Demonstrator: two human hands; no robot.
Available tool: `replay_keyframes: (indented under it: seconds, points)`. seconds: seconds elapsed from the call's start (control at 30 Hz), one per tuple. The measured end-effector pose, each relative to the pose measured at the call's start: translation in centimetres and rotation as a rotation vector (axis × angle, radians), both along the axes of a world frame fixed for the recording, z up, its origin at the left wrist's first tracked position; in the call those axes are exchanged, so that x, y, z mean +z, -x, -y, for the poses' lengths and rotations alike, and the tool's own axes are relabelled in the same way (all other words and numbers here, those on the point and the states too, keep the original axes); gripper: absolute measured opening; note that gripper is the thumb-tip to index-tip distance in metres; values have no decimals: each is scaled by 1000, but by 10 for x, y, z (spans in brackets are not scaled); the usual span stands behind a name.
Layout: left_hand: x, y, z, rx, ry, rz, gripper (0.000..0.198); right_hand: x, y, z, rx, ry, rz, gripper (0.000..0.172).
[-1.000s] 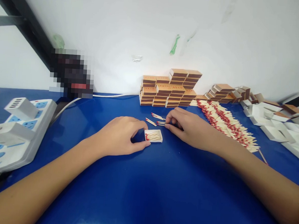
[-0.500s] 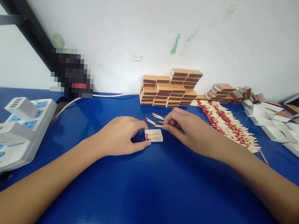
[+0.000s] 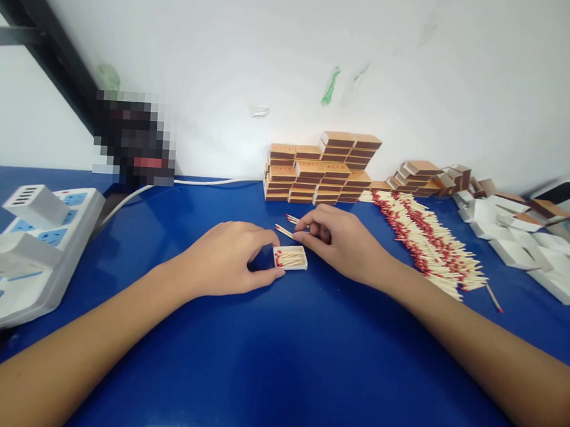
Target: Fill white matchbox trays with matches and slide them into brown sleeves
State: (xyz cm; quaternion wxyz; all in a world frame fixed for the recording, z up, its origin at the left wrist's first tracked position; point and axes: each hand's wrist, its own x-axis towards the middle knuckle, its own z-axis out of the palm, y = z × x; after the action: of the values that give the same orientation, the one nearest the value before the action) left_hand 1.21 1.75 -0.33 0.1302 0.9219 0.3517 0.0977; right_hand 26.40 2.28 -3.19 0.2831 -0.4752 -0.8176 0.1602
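Note:
A small white matchbox tray (image 3: 305,264) lies on the blue table, partly filled with red-headed matches (image 3: 290,258). My left hand (image 3: 231,260) grips the tray's left end between thumb and forefinger. Just behind the tray, my right hand (image 3: 339,239) has thumb and forefinger pinched at the tail ends of loose matches (image 3: 284,231), whose red heads point left. A few more loose matches (image 3: 292,219) lie behind those, partly hidden by the right fingers.
Stacked matchboxes (image 3: 311,173) stand against the wall. Right of them spreads a large heap of matches (image 3: 423,241), with box sleeves (image 3: 415,176) behind and white trays (image 3: 514,253) farther right. A power strip (image 3: 46,250) lies on the left; a white cable (image 3: 209,182) runs along the wall.
My right hand has moved slightly left, its fingertips now at the loose matches behind the tray. The left hand still grips the tray. The view has shifted a little.

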Motion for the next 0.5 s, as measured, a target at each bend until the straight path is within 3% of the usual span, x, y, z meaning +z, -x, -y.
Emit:
replay_keyframes:
  seconds: [0.23, 0.5]
  points:
    - [-1, 0, 0, -8, -27, -12, 31, -5, 8, -14, 25, -1, 20, 12]
    - [0, 0, 1, -2, -17, -10, 31, 11, -15, -4, 14, 75, 132, 20]
